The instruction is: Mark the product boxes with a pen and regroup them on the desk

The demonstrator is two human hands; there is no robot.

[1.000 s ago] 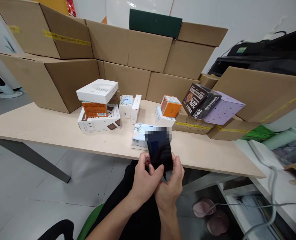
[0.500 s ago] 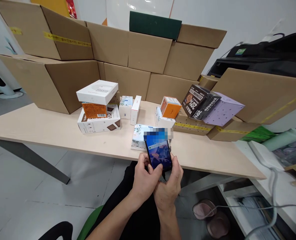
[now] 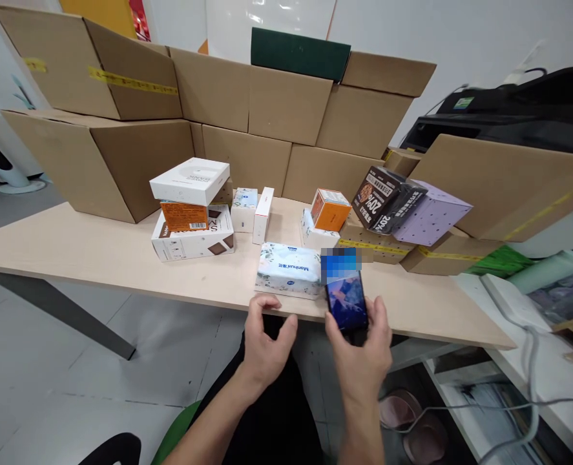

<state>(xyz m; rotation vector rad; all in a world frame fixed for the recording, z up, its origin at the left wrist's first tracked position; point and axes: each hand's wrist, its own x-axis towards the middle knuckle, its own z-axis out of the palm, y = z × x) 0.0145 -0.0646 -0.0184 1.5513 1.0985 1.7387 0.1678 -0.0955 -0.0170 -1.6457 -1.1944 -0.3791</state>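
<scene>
My right hand (image 3: 364, 349) grips a smartphone (image 3: 347, 303) by its lower sides, just past the table's front edge. The phone's screen is lit blue, and its upper part is blurred out. To the left, my left hand (image 3: 269, 339) is empty, its thumb and fingers curved apart. Beyond the hands, a floral tissue pack (image 3: 289, 270) lies on the table near the front edge. The phone covers the view beside the pack's right end.
A white box (image 3: 190, 180) tops a stack at the left. An orange box (image 3: 331, 210) sits on a floral pack. Farther right, a dark brown box (image 3: 380, 199) leans by a lilac box (image 3: 431, 213). Large cardboard boxes (image 3: 247, 158) wall the back of the table (image 3: 199, 281).
The phone's dark screen lit up. My left hand let go of it and moved left, while my right hand carried the phone right, uncovering the tissue pack.
</scene>
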